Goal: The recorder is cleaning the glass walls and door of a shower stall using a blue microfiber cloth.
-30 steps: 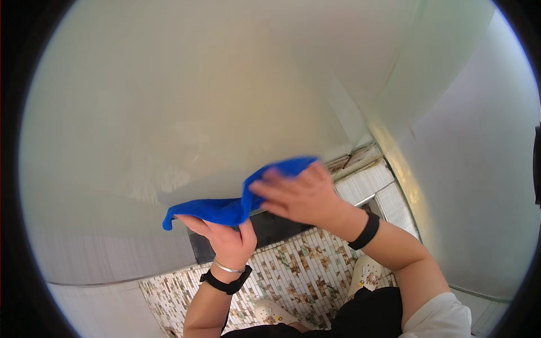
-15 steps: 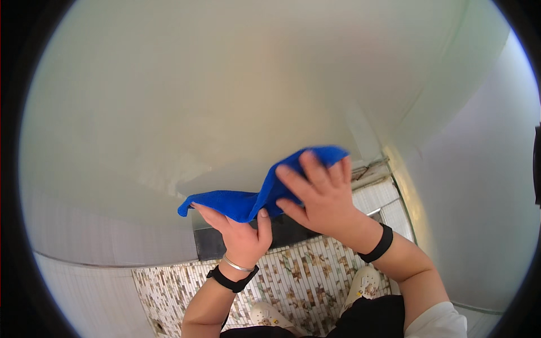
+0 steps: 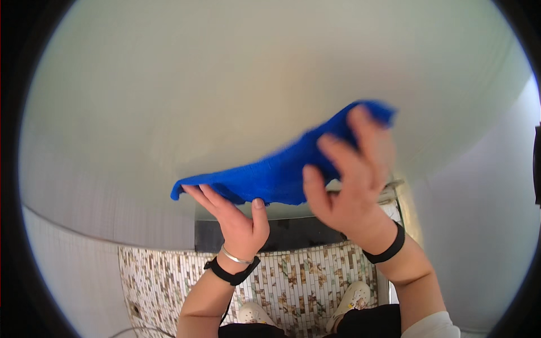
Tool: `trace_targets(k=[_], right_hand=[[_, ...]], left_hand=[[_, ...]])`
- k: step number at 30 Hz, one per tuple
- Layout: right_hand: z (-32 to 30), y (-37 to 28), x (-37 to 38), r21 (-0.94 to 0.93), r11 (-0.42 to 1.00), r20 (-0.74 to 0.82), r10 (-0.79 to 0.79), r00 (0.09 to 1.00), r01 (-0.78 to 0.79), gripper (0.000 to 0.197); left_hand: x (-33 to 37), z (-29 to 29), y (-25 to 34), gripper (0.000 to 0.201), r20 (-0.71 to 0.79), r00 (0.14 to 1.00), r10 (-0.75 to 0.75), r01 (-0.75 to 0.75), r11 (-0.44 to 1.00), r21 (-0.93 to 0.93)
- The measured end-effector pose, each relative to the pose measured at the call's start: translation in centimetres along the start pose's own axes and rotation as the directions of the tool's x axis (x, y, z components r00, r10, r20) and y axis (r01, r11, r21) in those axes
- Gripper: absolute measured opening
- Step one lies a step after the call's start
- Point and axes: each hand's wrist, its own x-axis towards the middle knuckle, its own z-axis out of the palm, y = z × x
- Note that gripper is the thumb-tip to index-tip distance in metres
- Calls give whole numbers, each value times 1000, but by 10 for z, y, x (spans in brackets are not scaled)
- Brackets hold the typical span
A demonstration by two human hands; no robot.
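A blue cloth [image 3: 282, 172] is spread wide against a pale, hazy glass panel [image 3: 225, 84] in front of me. My left hand [image 3: 234, 219] holds its lower left part, with straight fingers along the cloth and the thumb set apart at its lower edge. On the right, my right hand [image 3: 355, 180] has hold of the raised end, its bent fingers spaced over the cloth and smeared by motion. The cloth's far right corner is blurred too. Each wrist wears a black band, and a silver bangle [image 3: 236, 256] sits on the left one.
A dark strip [image 3: 276, 235] runs along the foot of the panel. Below lies a mosaic-patterned floor [image 3: 293, 270], where my light shoes [image 3: 352, 298] stand. A pale smooth surface [image 3: 484, 208] rises at right, with a metal fitting [image 3: 391, 191] near its lower corner.
My right hand has moved up and to the right, drawing the cloth out wider and flatter. My left hand has shifted slightly up, and the view has tilted a little.
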Motion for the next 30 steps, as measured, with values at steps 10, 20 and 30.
trace_targets(k=[10, 20, 30], right_hand=[[69, -43, -105, -24, 939, 519, -282, 807, 343, 43], [67, -34, -105, -92, 912, 538, -293, 791, 400, 56], [114, -139, 20, 33, 890, 567, -392, 725, 455, 53]], left_hand=[[-6, 5, -59, 88, -168, 983, -68, 101, 976, 192], [-44, 24, -82, 85, -98, 963, -253, 256, 967, 18], [26, -35, -151, 76, -533, 727, -432, 441, 889, -119]])
